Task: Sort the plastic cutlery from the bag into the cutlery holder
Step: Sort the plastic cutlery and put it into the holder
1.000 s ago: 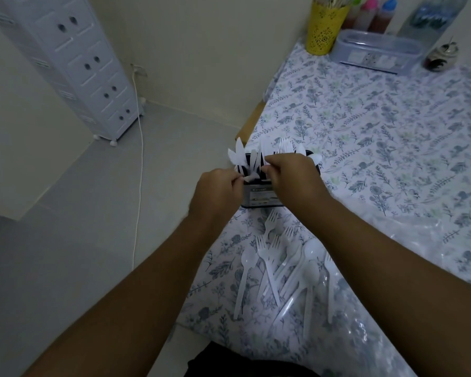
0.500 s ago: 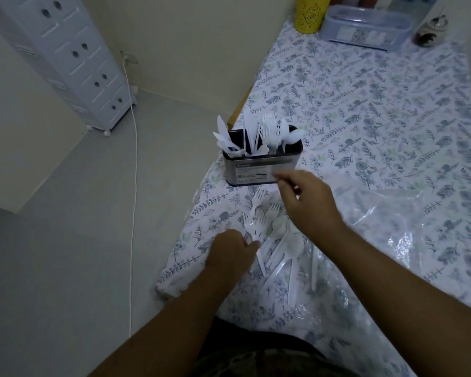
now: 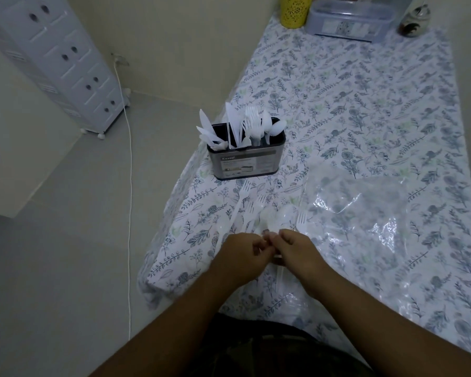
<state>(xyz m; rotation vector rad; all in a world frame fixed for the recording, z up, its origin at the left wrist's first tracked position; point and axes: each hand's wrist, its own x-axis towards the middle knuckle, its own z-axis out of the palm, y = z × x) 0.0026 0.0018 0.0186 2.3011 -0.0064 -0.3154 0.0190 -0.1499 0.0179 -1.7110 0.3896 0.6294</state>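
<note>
Reading "Kosso" on cutlery holder (image 3: 246, 161); hands (image 3: 239, 254) over loose forks (image 3: 245, 202).

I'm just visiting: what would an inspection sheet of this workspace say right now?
Surface: table under a floral cloth.
Job's things: cutlery holder with white knives, forks and spoons upright; loose cutlery lying before it; clear bag flat beside.
Clutter: yellow cup, clear box, small jar at the far edge.
Grippers: left hand and right hand together over the loose cutlery; grip unclear.
Cables: white cord down the floor.
Surroundings: white drawer unit.
</note>
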